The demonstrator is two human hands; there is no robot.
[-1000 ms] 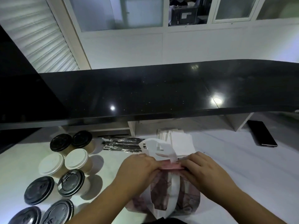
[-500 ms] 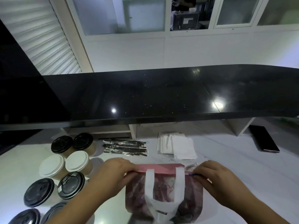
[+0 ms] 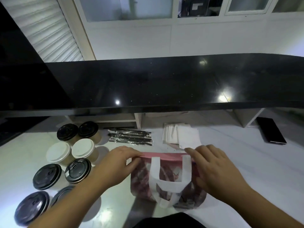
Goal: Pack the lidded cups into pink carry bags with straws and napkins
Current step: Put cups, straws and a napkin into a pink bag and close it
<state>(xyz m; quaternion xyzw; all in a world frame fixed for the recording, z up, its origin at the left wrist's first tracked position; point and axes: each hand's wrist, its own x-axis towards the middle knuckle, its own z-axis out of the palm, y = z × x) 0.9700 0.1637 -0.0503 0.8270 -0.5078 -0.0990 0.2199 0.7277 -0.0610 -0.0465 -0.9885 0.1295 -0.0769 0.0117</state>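
The pink carry bag [image 3: 166,176] lies flat on the white desk [image 3: 246,162] close to the person, white handles folded down over its face. The left hand [image 3: 115,163] pinches the top hem at its left corner, and the right hand [image 3: 215,168] pinches the same hem at the right, fingers curled over the edge, so each grip is closed on the bag. The mouth looks pressed shut; judging by that, it has yet to be opened to take a cup.

The likely trouble is the thin layers sticking together: a pull from both corners could lift the whole bag instead of parting it, or drag it into the napkins [image 3: 181,136] just behind the hem. The lidded cups [image 3: 72,155] stand clustered near the left forearm, so a wide elbow swing could tip one. The wrapped straws [image 3: 130,137] lie beyond the left hand.

Open room lies to the right, up to the dark phone [image 3: 270,133]; the black counter [image 3: 148,83] overhangs behind
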